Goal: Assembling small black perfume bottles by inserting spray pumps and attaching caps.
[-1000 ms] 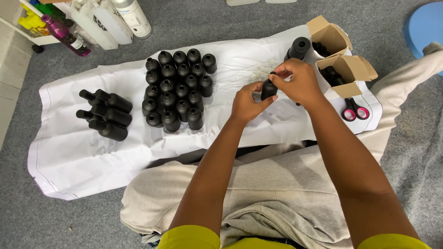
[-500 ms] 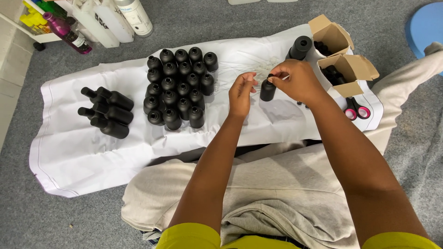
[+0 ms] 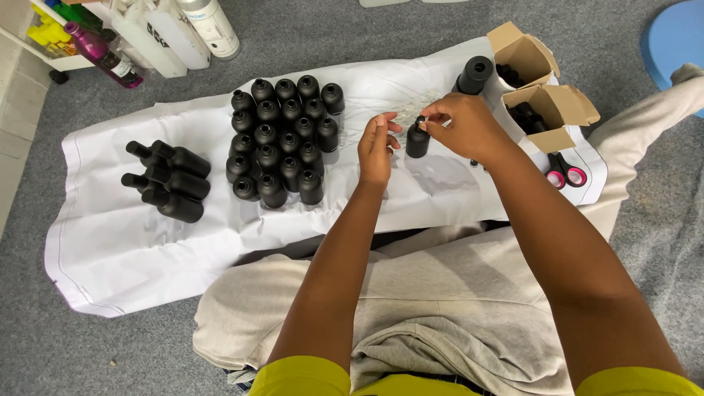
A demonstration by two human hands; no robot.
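— On the white sheet, where does the small black bottle stand?

— Upright, right of the big cluster of standing black bottles, between the two hands. The right hand pinches its cap with thumb and fingertips closed on it. The left hand is just beside the bottle on its left, fingers loosely curled and holding nothing; whether it touches the bottle I cannot tell.

— And around them?

— Further left lie four black bottles on their sides. To the far right stand two open cardboard boxes with dark pieces inside, a black roll just left of them, and pink-handled scissors nearer. Plastic containers stand at the far left, off the sheet.
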